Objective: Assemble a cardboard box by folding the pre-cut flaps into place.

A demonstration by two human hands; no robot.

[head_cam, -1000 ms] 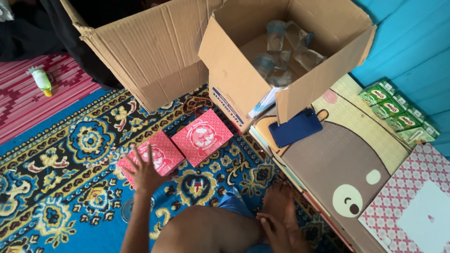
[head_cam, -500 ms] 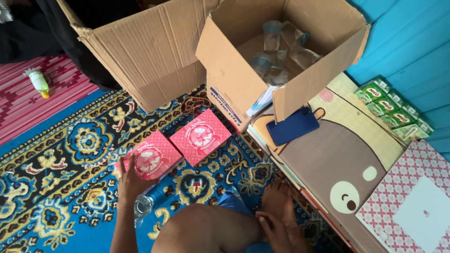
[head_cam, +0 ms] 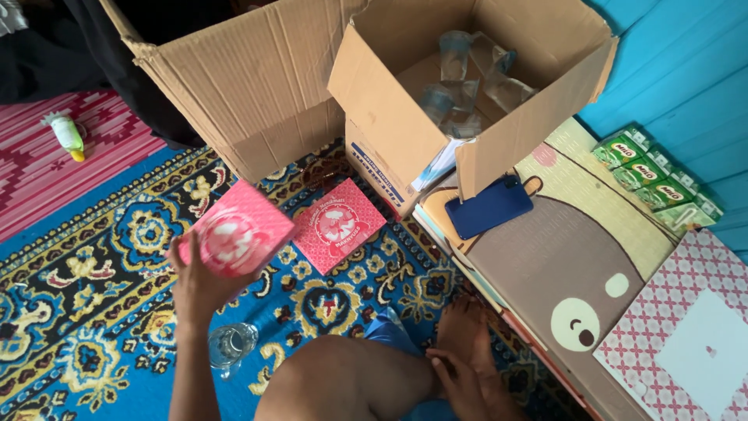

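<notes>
A pink square box (head_cam: 238, 234) is held lifted above the patterned blue carpet (head_cam: 93, 257) by the left hand (head_cam: 199, 284), whose fingers are curled around its near-left edge. A second pink square box (head_cam: 339, 226) is seen lying flat on the carpet just to the right, apart from the first. A clear glass cup (head_cam: 230, 343) is placed on the carpet near the left wrist. The right hand (head_cam: 460, 382) is rested on the person's foot (head_cam: 467, 335), fingers loosely bent, nothing grasped. An open cardboard box (head_cam: 475, 93) holding clear plastic cups is set at the far side, with a larger cardboard box (head_cam: 249, 86) to its left. A blue phone (head_cam: 491, 206) is laid on a bear-patterned mat (head_cam: 561, 257). Green drink cartons (head_cam: 654, 179) are stacked at the far right, beside the blue wall (head_cam: 686, 70).
</notes>
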